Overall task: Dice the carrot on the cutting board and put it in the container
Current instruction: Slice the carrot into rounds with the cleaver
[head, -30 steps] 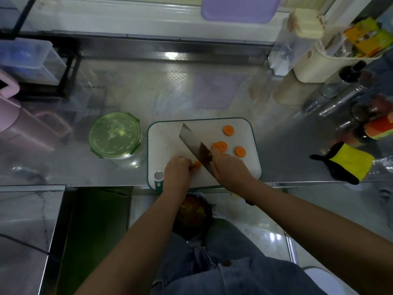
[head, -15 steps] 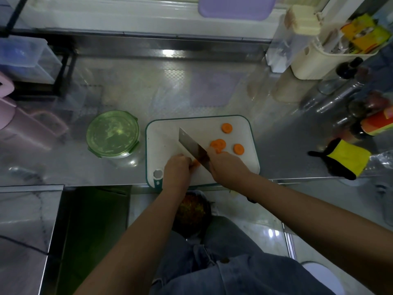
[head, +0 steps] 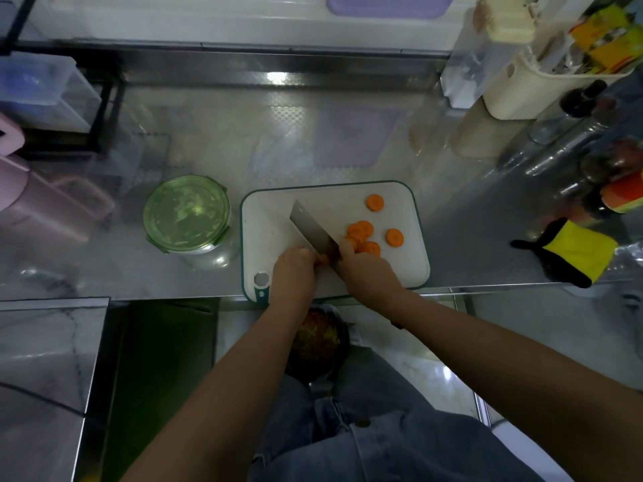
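A white cutting board [head: 278,217] with a teal rim lies at the counter's front edge. My left hand [head: 292,273] grips the short remaining carrot piece [head: 323,259] at the board's near side. My right hand [head: 365,269] holds a cleaver [head: 313,233] by its handle, the blade set against the carrot right beside my left fingers. Several orange carrot slices [head: 362,229] lie on the board to the right of the blade. A round container with a green clip lid [head: 187,213] stands shut to the left of the board.
A yellow and black cloth [head: 574,253] lies at the right on the steel counter [head: 348,140]. Bottles [head: 622,193] and a cream holder [head: 522,88] crowd the far right. Pink jugs [head: 21,189] stand at the left. A bin of scraps [head: 318,337] sits below the counter edge.
The cleaver has come down a little closer to my left fingers on the carrot, and one more slice lies by the blade. My left hand stays on the carrot.
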